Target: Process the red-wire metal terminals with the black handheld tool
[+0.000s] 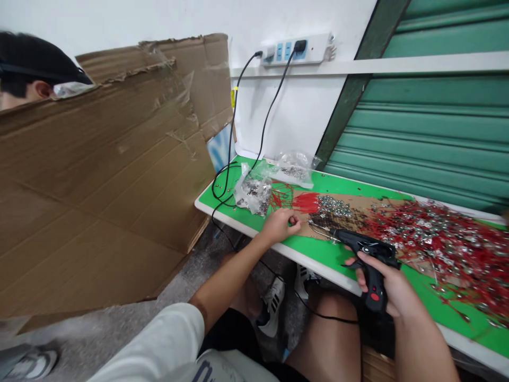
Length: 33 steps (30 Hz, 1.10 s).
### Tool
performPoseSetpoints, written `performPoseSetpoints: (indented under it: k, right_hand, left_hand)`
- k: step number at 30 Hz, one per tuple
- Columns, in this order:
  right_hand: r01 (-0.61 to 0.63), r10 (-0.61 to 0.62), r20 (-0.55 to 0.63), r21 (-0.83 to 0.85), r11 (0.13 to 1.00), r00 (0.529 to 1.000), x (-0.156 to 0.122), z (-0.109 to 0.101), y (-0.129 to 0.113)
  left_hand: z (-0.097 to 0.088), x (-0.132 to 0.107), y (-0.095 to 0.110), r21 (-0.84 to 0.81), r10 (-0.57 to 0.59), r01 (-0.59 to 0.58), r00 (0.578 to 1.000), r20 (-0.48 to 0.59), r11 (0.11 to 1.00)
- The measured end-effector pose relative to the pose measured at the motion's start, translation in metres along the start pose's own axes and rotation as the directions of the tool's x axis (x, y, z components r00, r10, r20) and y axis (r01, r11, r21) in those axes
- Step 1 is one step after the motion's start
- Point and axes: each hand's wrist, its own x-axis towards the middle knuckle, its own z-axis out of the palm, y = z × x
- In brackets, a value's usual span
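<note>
My right hand [384,278] is wrapped round the grip of a black soldering gun [363,249], a finger by its trigger. The gun's thin metal tip points left, low over a scorched cardboard strip [358,225]. Just left of the tip, my left hand [283,225] is closed in a pinch at the table's near edge; what it holds is too small to make out. Between and beyond the hands lie a row of red wires [305,202] and small silvery metal parts [334,206] on the cardboard.
A large heap of red wires with metal pieces [449,239] covers the right of the green table [214,197]. Plastic bags of small parts [254,195] sit at the left. Black cords [234,114] run up to a power strip [296,49]. A cardboard partition [107,180] hides another person [35,66].
</note>
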Motion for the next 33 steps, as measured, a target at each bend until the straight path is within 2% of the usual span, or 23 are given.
performPoseSetpoints:
  k: [12, 21, 28, 33]
  right_hand:
    - [-0.035, 0.035, -0.04, 0.012, 0.999, 0.999, -0.005, 0.009, -0.007]
    - [0.002, -0.004, -0.055, -0.03, 1.0, 0.998, -0.005, 0.01, -0.007]
    - [0.028, -0.027, -0.047, 0.001, 1.0, 0.999, -0.01, 0.012, -0.011]
    - [-0.001, 0.001, -0.02, 0.004, 1.0, 1.0, -0.009, 0.012, -0.012]
  left_hand:
    - [0.0, -0.001, -0.001, 0.003, 0.017, -0.017, 1.0, -0.005, 1.0]
    - [0.001, -0.001, -0.001, -0.007, 0.017, -0.017, 1.0, -0.021, 1.0]
    - [-0.002, -0.001, 0.002, 0.006, 0.005, -0.005, 1.0, -0.002, 1.0]
    - [-0.002, -0.001, 0.002, 0.017, 0.006, -0.007, 1.0, 0.005, 1.0]
